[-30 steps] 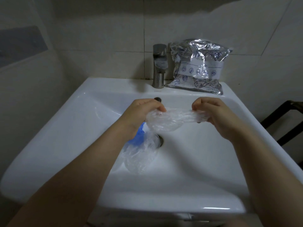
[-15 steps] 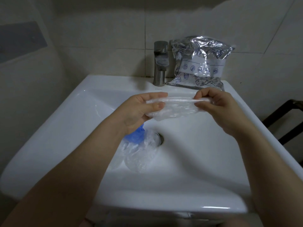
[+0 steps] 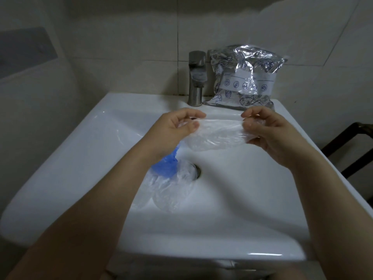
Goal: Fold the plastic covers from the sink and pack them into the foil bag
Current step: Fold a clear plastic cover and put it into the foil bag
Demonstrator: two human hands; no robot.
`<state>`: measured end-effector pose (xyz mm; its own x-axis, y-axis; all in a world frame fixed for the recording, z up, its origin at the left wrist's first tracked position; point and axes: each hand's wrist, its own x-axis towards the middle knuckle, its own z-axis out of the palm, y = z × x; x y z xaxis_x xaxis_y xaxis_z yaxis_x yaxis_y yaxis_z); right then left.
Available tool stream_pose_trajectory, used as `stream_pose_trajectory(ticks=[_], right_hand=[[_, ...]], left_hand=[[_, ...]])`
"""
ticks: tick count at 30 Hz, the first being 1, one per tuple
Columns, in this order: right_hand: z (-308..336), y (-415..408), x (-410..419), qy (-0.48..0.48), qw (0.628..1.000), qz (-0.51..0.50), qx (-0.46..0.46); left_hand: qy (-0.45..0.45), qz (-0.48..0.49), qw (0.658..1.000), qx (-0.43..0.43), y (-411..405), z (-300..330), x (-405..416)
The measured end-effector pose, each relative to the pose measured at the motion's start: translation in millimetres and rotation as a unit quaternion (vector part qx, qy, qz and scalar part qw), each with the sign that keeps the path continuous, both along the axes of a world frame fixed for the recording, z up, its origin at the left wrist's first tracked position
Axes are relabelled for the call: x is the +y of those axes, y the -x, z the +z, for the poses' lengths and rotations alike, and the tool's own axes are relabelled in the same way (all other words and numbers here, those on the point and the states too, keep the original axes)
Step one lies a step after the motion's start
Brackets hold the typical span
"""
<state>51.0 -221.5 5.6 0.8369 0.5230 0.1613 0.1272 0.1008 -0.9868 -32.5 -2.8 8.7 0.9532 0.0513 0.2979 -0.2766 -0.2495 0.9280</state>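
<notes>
A clear plastic cover (image 3: pixel 217 135) is stretched between my two hands above the white sink (image 3: pixel 84 150). My left hand (image 3: pixel 177 128) pinches its left end and my right hand (image 3: pixel 266 130) pinches its right end. More clear plastic covers (image 3: pixel 171 190) lie in the basin near the drain, under my left forearm, with a blue one (image 3: pixel 166 165) partly hidden among them. The silver foil bag (image 3: pixel 244 77) leans against the wall tiles on the sink's back ledge, right of the tap.
A steel tap (image 3: pixel 196 77) stands at the back middle of the sink. The drain (image 3: pixel 196 171) is partly covered by plastic. A dark frame (image 3: pixel 351 146) stands to the right of the sink. Tiled walls close in behind and to the left.
My hands lifted the cover from low over the basin and turned it. They now hold it stretched wider, with the sheet hanging below the taut upper edge.
</notes>
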Motion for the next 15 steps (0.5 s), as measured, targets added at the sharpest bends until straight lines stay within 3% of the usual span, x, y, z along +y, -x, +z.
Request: stream_pose_trajectory(ticks=[5, 11, 15], right_hand=[[3, 4, 4, -0.001, 1.000, -0.005, 0.023], [-1, 10, 21, 0.058, 0.993, -0.074, 0.072], [-7, 12, 24, 0.095, 0.993, -0.064, -0.018]], left_hand=[[-0.020, -0.038, 0.999, 0.028, 4, 0, -4], [0.003, 0.036, 0.994, 0.104, -2, -7, -13], [0.011, 0.042, 0.994, 0.100, -2, -11, -15]])
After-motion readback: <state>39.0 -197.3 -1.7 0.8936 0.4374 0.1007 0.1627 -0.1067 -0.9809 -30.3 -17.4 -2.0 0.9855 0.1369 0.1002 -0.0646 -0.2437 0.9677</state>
